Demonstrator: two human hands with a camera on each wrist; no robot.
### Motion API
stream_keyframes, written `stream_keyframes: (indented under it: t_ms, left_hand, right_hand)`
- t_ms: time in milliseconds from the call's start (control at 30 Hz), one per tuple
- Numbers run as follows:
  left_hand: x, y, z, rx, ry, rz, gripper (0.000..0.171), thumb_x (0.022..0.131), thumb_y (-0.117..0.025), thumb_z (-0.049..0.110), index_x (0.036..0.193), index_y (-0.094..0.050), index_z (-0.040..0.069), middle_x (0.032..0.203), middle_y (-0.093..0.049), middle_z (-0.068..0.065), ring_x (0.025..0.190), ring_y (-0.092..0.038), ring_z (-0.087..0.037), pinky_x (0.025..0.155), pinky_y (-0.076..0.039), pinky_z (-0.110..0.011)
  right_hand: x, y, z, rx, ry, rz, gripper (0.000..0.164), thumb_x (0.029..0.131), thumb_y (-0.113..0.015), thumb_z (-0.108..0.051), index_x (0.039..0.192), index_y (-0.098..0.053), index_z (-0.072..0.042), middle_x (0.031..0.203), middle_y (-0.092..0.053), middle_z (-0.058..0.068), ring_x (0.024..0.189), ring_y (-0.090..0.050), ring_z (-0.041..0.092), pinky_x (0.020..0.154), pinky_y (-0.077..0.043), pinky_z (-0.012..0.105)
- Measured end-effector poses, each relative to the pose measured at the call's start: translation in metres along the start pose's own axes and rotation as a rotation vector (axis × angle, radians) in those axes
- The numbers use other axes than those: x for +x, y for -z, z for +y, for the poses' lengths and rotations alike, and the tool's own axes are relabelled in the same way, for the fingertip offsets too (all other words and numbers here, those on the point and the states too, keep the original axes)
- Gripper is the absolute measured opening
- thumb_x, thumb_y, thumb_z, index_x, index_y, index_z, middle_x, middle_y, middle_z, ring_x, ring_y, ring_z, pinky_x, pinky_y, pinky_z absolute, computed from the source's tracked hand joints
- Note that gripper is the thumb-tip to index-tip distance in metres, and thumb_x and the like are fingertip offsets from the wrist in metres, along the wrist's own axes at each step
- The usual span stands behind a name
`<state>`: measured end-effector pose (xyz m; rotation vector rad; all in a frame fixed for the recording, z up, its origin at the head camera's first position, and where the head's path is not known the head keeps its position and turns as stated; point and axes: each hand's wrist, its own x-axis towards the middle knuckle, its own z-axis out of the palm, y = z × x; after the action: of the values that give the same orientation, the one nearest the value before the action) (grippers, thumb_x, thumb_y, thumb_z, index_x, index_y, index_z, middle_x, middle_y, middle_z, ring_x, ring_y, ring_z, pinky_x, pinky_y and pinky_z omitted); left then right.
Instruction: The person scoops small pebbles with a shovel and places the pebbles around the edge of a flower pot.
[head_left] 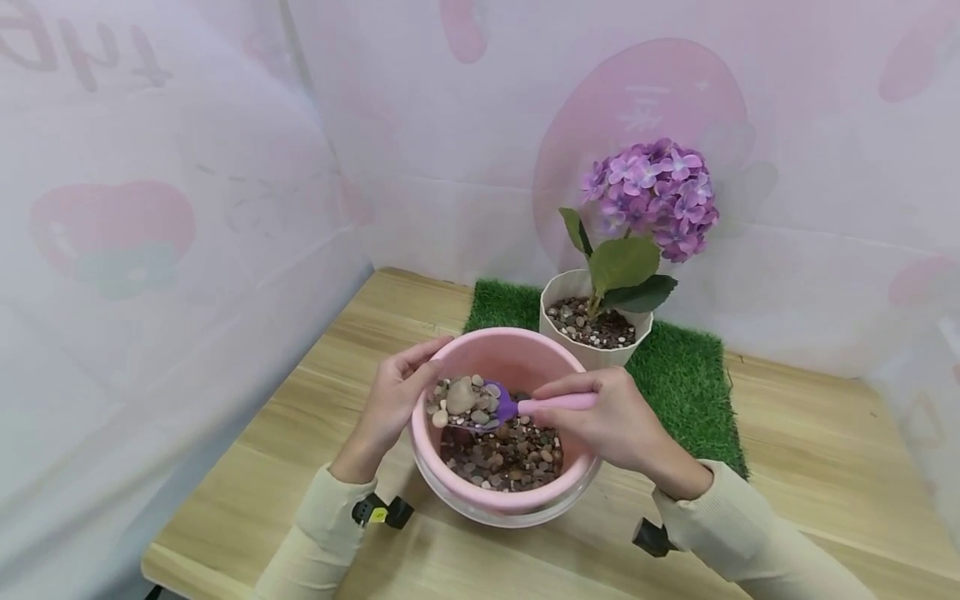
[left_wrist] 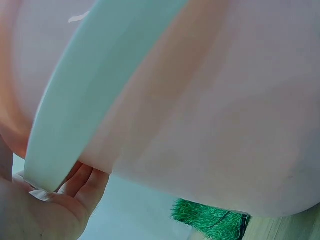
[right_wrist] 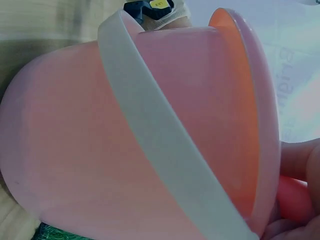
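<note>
A pink bucket (head_left: 495,500) with brown pebbles (head_left: 517,458) at its bottom stands near the middle of the table. My left hand (head_left: 390,400) grips its left rim, thumb on top and fingers along the outside. A pale band-like bucket handle (left_wrist: 95,90) hangs lowered round the bucket and crosses by that hand in the left wrist view. With my right hand (head_left: 626,417) I hold a small toy shovel (head_left: 558,402) by its pink handle, over the bucket's mouth. Its purple scoop carries a heap of pebbles (head_left: 461,400), the largest stone on top.
Behind the bucket, a white pot (head_left: 592,354) with a purple hydrangea (head_left: 660,196) and pebbles stands on a green artificial grass mat (head_left: 686,400). The wooden table (head_left: 300,442) meets white printed cloth walls (head_left: 420,208) at the back and left.
</note>
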<state>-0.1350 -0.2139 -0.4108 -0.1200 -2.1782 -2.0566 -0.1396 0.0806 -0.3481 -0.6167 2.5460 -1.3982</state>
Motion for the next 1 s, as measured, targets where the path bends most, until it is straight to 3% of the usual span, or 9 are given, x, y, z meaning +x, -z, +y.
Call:
stream_keyframes:
  t_ms: [200,300,433,700,833,1000]
  left_hand:
    - [0.000,0.001,0.000,-0.001,0.008,-0.001,0.040,0.104,-0.059,0.007,0.143,-0.063,-0.001,0.137,-0.069,-0.027,0.091,-0.075,-0.008,0.077,-0.067,-0.021]
    - [0.000,0.001,-0.001,0.007,0.012,-0.001,0.039,0.104,-0.060,0.008,0.142,-0.064,0.000,0.138,-0.069,-0.025,0.094,-0.075,-0.007,0.082,-0.067,-0.022]
    - [0.000,0.001,-0.001,0.006,0.014,-0.003,0.039,0.104,-0.061,0.008,0.142,-0.064,0.000,0.141,-0.067,-0.023,0.104,-0.074,-0.008,0.090,-0.066,-0.024]
    - [-0.001,0.001,0.001,-0.004,0.009,-0.010,0.039,0.105,-0.060,0.008,0.143,-0.064,-0.001,0.142,-0.067,-0.024,0.103,-0.075,-0.008,0.087,-0.067,-0.025]
    - [0.000,0.001,0.000,0.003,0.008,-0.006,0.039,0.104,-0.060,0.008,0.142,-0.064,-0.001,0.143,-0.067,-0.022,0.110,-0.074,-0.013,0.092,-0.066,-0.025]
    - [0.001,0.001,-0.001,0.006,0.010,-0.004,0.039,0.104,-0.060,0.008,0.142,-0.064,-0.001,0.145,-0.066,-0.021,0.120,-0.072,-0.024,0.098,-0.063,-0.025]
  right_hand:
    - [-0.005,0.002,0.004,0.098,-0.032,0.021,0.032,0.081,-0.092,-0.039,0.106,-0.085,-0.020,0.092,-0.083,-0.003,0.094,-0.080,0.014,0.081,-0.068,0.026]
    - [-0.008,0.004,0.006,0.137,-0.031,0.024,0.031,0.083,-0.091,-0.035,0.107,-0.085,-0.017,0.094,-0.084,0.002,0.092,-0.080,0.016,0.078,-0.069,0.029]
    - [-0.010,0.007,0.007,0.133,-0.042,0.039,0.030,0.082,-0.091,-0.034,0.106,-0.085,-0.018,0.097,-0.083,0.004,0.093,-0.080,0.016,0.079,-0.069,0.028]
    - [-0.017,0.021,0.005,0.130,-0.076,0.075,0.032,0.082,-0.092,-0.032,0.108,-0.084,-0.016,0.102,-0.083,0.007,0.086,-0.081,0.026,0.065,-0.070,0.037]
    - [-0.022,0.029,0.004,0.148,-0.047,0.085,0.031,0.083,-0.091,-0.033,0.108,-0.084,-0.016,0.100,-0.083,0.005,0.088,-0.081,0.028,0.069,-0.070,0.037]
    - [-0.027,0.039,0.003,0.153,-0.012,0.102,0.029,0.085,-0.089,-0.033,0.108,-0.084,-0.016,0.097,-0.084,0.002,0.089,-0.082,0.019,0.071,-0.070,0.035]
